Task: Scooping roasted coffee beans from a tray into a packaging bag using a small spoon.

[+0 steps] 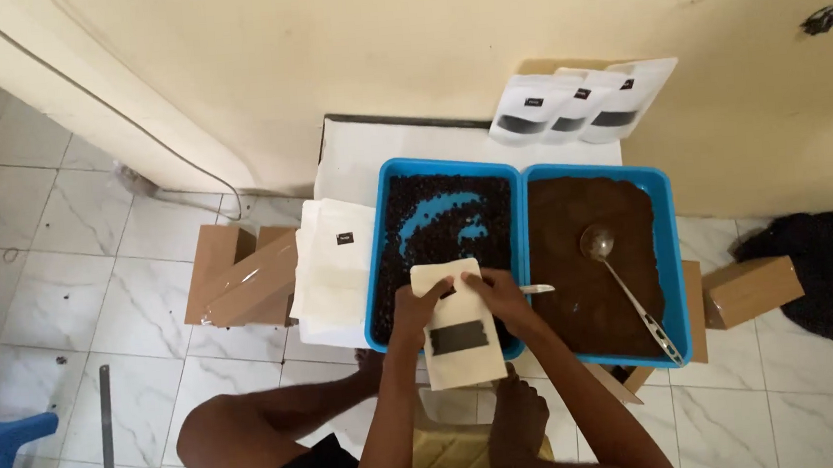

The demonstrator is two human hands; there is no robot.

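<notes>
Head view, looking down at both hands over two blue trays. Far to the left of the fingers, brown cardboard pieces (pixel 244 275) on the tiled floor, then a stack of white pouches (pixel 336 264) just beside the tray wall. Left hand (pixel 412 308) closed on the left edge of a cream stand-up pouch (pixel 457 329), fingers pinching near its top. Pouch held between both hands above the near rim of the left blue tray (pixel 379 256), filled with dark coffee beans (pixel 444 212); long axis running away from the body, open end pointing toward the beans, dark label facing up. Right hand (pixel 499 292) gripping the right edge, equally near, with a small metal tool (pixel 536 288) sticking out just beside its fingers. Further right, the second blue tray (pixel 673 245) with brown ground coffee (pixel 583 242) and a long metal spoon (pixel 626 293) lying in it. Behind the trays, well apart, three white pouches (pixel 578 103) against the wall.
</notes>
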